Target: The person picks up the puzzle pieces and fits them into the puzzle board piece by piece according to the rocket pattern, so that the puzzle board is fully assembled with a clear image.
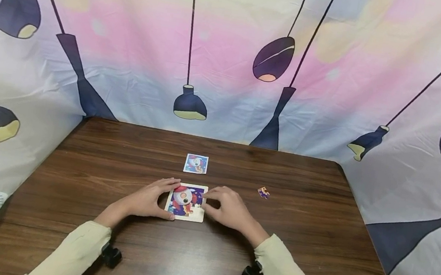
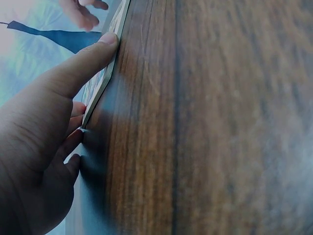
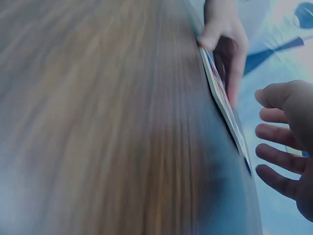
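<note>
A small jigsaw puzzle (image 1: pixel 183 202) in a pale frame lies on the table, showing a rocket picture, with a bare pale patch at its lower right. My left hand (image 1: pixel 149 199) holds the frame from the left, thumb on the near edge and fingers at the far corner. In the left wrist view the left thumb (image 2: pixel 98 56) presses on the frame's rim. Over the puzzle's right edge hovers my right hand (image 1: pixel 229 208). Its fingers (image 3: pixel 279 156) are spread and loosely bent in the right wrist view, with nothing between them.
One loose puzzle piece (image 1: pixel 263 192), purple and orange, lies to the right of the puzzle. Behind the puzzle is a square picture card (image 1: pixel 196 164) with a similar rocket. The brown wooden table (image 1: pixel 303 182) ends at a patterned cloth backdrop (image 1: pixel 231 64).
</note>
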Demonstrator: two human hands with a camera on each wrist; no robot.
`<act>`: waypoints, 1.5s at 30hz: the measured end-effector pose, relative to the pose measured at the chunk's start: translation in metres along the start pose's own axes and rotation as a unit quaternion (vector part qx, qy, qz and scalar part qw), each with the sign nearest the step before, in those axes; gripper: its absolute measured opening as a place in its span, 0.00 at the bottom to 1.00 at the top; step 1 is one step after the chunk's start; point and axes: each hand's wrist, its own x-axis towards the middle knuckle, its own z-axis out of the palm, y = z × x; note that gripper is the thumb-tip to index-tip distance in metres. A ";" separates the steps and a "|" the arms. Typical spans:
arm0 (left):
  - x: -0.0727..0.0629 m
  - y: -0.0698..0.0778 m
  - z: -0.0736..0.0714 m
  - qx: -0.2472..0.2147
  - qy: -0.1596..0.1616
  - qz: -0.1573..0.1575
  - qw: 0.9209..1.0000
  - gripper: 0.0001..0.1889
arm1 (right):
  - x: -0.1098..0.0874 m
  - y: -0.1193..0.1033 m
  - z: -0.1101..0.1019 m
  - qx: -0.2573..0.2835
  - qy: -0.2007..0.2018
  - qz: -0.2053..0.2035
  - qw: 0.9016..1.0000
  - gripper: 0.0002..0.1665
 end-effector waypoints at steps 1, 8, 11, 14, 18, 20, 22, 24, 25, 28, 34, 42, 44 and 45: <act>0.000 0.000 0.000 0.000 0.001 -0.001 1.000 0.56 | -0.003 0.005 -0.002 0.001 0.011 0.008 1.000 0.17; -0.001 0.000 0.001 0.001 0.003 -0.001 1.000 0.56 | -0.030 0.039 -0.024 -0.005 0.098 0.056 0.994 0.16; -0.002 0.000 0.001 0.002 0.003 -0.002 1.000 0.56 | -0.044 0.054 -0.033 -0.008 0.123 0.087 0.989 0.17; -0.002 0.000 0.001 0.005 0.004 0.000 1.000 0.56 | -0.057 0.067 -0.043 -0.015 0.141 0.119 0.983 0.18; -0.002 0.001 0.001 0.002 0.004 0.000 1.000 0.56 | -0.068 0.082 -0.054 -0.030 0.147 0.153 0.977 0.19; -0.002 0.001 0.001 0.003 0.004 -0.001 1.000 0.56 | -0.071 0.088 -0.058 -0.037 0.143 0.165 0.975 0.19; -0.003 0.002 0.001 0.000 0.002 -0.005 1.000 0.56 | -0.074 0.093 -0.060 -0.043 0.137 0.177 0.974 0.19; -0.003 0.002 0.001 0.001 0.002 -0.008 1.000 0.56 | -0.075 0.098 -0.061 -0.047 0.131 0.188 0.972 0.20; -0.003 0.002 0.001 0.002 0.002 -0.008 1.000 0.56 | -0.075 0.100 -0.062 -0.049 0.127 0.193 0.972 0.21; -0.003 0.002 0.001 0.002 0.002 -0.007 1.000 0.56 | -0.074 0.104 -0.061 -0.052 0.116 0.207 0.970 0.22; -0.003 0.001 0.002 0.003 0.005 -0.001 1.000 0.56 | -0.073 0.111 -0.061 -0.058 0.101 0.226 0.967 0.23; -0.002 0.001 0.002 0.002 0.002 -0.002 1.000 0.56 | -0.070 0.115 -0.062 -0.074 0.066 0.219 0.971 0.18; -0.002 0.000 0.002 0.001 0.003 -0.002 1.000 0.56 | -0.069 0.115 -0.062 -0.076 0.053 0.205 0.975 0.16; -0.002 0.000 0.002 0.000 0.004 -0.003 1.000 0.56 | -0.069 0.115 -0.062 -0.075 0.047 0.197 0.976 0.17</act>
